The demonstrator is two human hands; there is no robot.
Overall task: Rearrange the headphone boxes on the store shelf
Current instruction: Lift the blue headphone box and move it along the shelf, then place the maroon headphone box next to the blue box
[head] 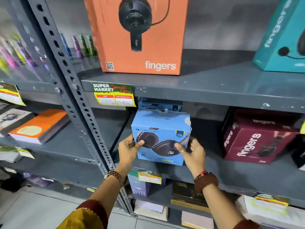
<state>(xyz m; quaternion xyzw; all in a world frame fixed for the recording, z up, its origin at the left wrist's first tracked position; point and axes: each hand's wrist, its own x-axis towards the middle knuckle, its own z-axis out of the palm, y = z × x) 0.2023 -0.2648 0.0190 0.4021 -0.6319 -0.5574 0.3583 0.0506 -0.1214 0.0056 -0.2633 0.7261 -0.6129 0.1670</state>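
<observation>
Hands: left (127,148), right (192,152) gripping blue box (160,129) | second box (160,104) behind, mostly hidden

**Tags, Notebooks, Bottles**

Spotted a yellow price tag (113,95) headed "SUPER MARKET", hung at centre, with its figures too blurred to read. Noted a second tag (9,95) at the far left edge and a third tag (149,177) lower down. Found an orange notebook (39,126) lying flat on the left, atop a stack. Made out coloured bottles (84,45) standing upright behind, smeared by blur. Saw paper stacks (150,210) at the bottom, above pale floor tiles (33,209).
</observation>
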